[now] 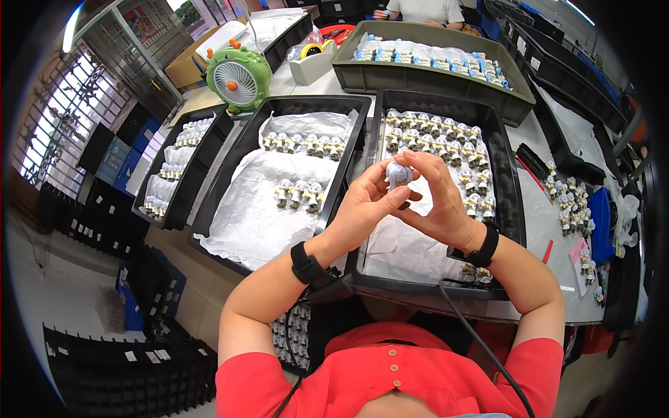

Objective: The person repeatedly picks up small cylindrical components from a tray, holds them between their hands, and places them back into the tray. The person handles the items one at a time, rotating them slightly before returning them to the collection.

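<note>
A small figurine (398,174) with a pale grey-blue head is held up between my hands, above the right-hand black tray (513,209). My left hand (367,206) closes round its left side, thumb in front. My right hand (444,198) curves over it from the right, fingertips at the top of the head and thumb low down. The figurine's lower part is mostly hidden by fingers. Beneath, rows of similar figurines (439,143) lie on white paper. In the middle black tray (361,111), two shorter rows of figurines (297,195) rest on white paper.
A green fan (235,80) stands behind the middle tray. At the back is an olive bin (432,97) of blue-and-white figurines, with another person beyond. Loose figurines (573,202), a red pen (548,251) and a blue box (602,219) lie at right. A cable (481,341) hangs before me.
</note>
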